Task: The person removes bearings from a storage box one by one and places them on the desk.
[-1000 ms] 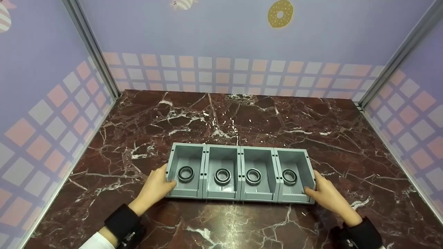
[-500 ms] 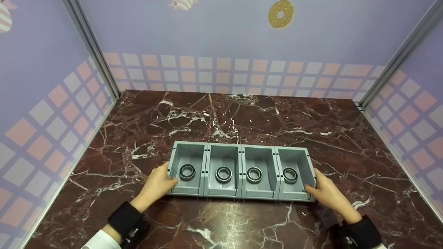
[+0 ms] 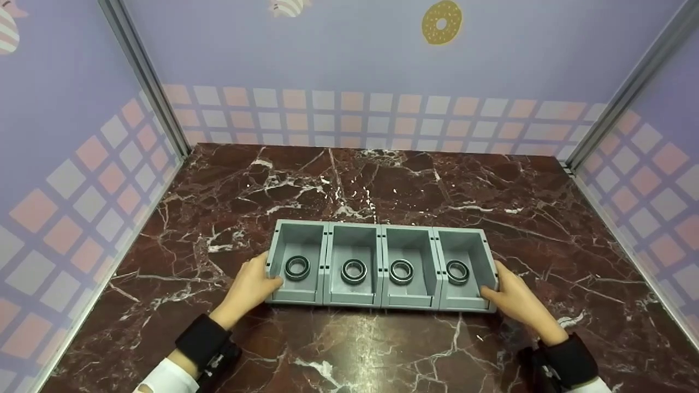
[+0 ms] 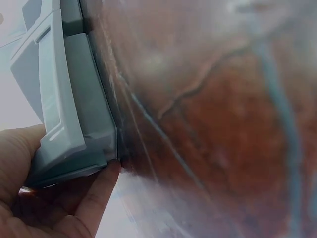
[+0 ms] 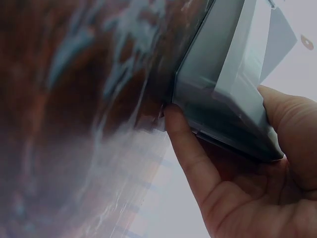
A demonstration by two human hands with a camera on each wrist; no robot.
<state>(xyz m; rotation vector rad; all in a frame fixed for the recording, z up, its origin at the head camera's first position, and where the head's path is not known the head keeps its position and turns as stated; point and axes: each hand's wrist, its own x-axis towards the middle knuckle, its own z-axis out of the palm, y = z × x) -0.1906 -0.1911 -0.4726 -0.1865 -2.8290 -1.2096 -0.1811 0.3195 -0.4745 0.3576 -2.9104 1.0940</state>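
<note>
A row of several grey plastic bins, joined side by side, stands across the middle of the head view. Each bin has one ring-shaped bearing lying on its floor, such as the leftmost bearing. My left hand grips the left end, its thumb hooked over the rim. At the opposite end, my right hand holds the outer wall with the thumb inside. In the left wrist view, a fingertip reaches under the bin's bottom edge. The right wrist view likewise has a finger at the lower edge.
Dark red marbled tabletop extends around the bins. Purple panels with a checked band enclose the back and both sides, with metal posts at the corners. Black bands are worn on both wrists.
The row of bins has shifted a little away from me, and slightly right at its left end, with both hands moving along. The bearings stay in their bins.
</note>
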